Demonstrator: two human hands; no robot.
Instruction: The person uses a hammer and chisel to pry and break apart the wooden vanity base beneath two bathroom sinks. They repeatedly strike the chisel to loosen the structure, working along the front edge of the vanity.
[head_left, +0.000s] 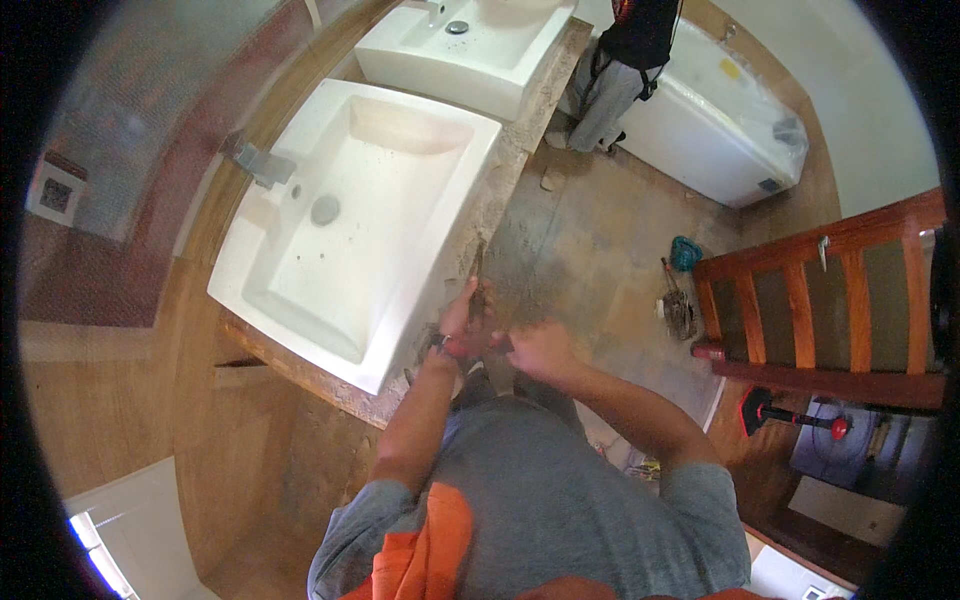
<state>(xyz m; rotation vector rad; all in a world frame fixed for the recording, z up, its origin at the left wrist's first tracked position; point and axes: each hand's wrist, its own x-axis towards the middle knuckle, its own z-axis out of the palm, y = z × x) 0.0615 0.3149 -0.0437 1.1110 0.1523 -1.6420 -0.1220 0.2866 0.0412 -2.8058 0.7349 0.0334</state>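
Close in front of my body, beside the near corner of the white washbasin [440,262], my two hands work near each other. My left hand [466,312] is closed around a slim dark tool [477,262] whose narrow end points away from me along the counter edge. Across the wrist side of that hand runs a red handle [462,346]. My right hand [543,349] is closed at the handle's right end, its fingers mostly hidden. Whether the slim part and the red handle are one tool, I cannot tell.
A second basin [470,65] stands farther along the rough counter [490,215]. A person [610,95] stands by the plastic-wrapped bathtub [690,125]. On the right are a wooden door [810,300], a teal bundle [685,253] on the floor and a red-and-black tool [790,412].
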